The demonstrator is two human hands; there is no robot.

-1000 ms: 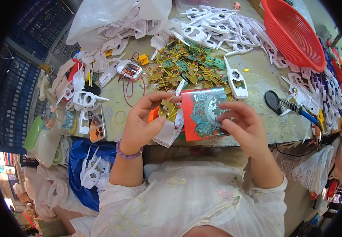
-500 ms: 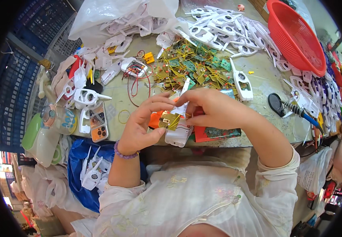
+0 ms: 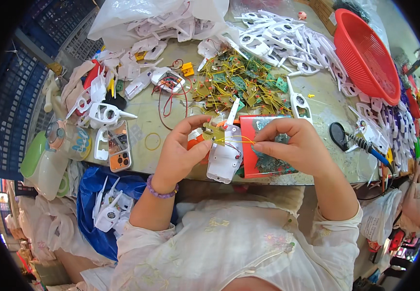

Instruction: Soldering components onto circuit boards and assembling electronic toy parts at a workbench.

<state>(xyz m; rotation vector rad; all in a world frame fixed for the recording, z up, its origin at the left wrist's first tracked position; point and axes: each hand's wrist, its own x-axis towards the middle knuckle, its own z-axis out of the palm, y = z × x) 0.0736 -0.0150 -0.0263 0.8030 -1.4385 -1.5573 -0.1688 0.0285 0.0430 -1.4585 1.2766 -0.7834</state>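
My left hand (image 3: 181,153) pinches a small tan circuit board (image 3: 213,134) between thumb and fingers. Thin yellow wires (image 3: 239,139) run from that board to my right hand (image 3: 292,148), whose thumb and fingertips are closed on their ends. Just beneath the board lies a white plastic casing (image 3: 223,162) with a long antenna-like arm pointing away from me. Dark thin wires show on this casing. Right of it, partly under my right hand, is a red flat piece (image 3: 256,167) with a greenish, speckled surface.
A heap of circuit boards with yellow wires (image 3: 241,82) lies beyond my hands. White casings (image 3: 287,41) are piled behind it, beside a red basket (image 3: 367,53). A soldering iron (image 3: 372,150) rests at right. A phone (image 3: 119,150) and a clear jar (image 3: 78,143) are at left.
My right hand has moved right, away from the board, stretching the yellow wires out between both hands. More of the white casing and the red piece now shows.
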